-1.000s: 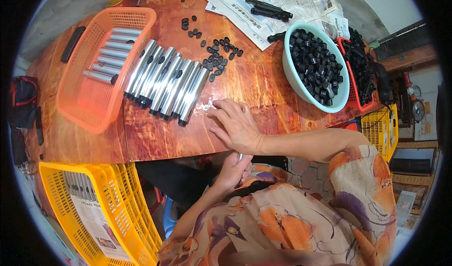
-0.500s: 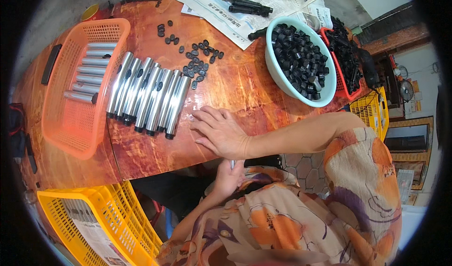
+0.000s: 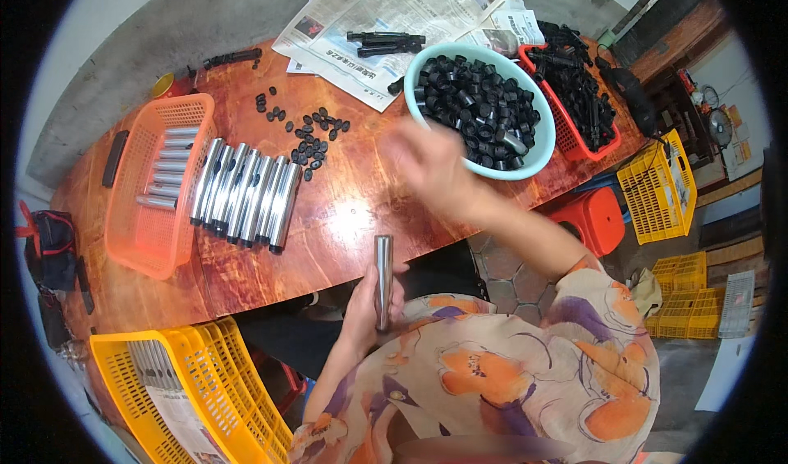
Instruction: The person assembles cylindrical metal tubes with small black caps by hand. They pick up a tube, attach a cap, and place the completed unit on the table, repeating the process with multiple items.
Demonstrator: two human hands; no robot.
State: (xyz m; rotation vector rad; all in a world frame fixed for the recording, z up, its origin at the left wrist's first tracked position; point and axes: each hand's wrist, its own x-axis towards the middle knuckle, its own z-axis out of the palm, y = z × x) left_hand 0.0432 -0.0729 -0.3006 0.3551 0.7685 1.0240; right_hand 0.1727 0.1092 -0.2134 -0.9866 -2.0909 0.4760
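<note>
A shiny metal tube (image 3: 383,277) stands nearly upright in my left hand (image 3: 359,310), whose fingers wrap round it at the table's front edge. My right hand (image 3: 427,162) is smeared by motion above the table, beside a pale blue basin (image 3: 510,173) heaped with black plastic caps (image 3: 476,107). Whether its fingers hold anything does not show. To the left lies a row of metal tubes (image 3: 244,193) with black ends. Small black oval parts (image 3: 312,148) are scattered on the wood beyond that row.
An orange basket (image 3: 123,246) holding more tubes stands at the left. A red basket (image 3: 584,154) of black parts sits behind the basin. Newspaper (image 3: 328,21) with black pieces lies at the back. Below the table are a yellow crate (image 3: 185,341) and a red stool (image 3: 603,218).
My right hand has lifted off the table and moved toward the basin. My left hand has come up with the tube, now plainly visible. The whole view has shifted.
</note>
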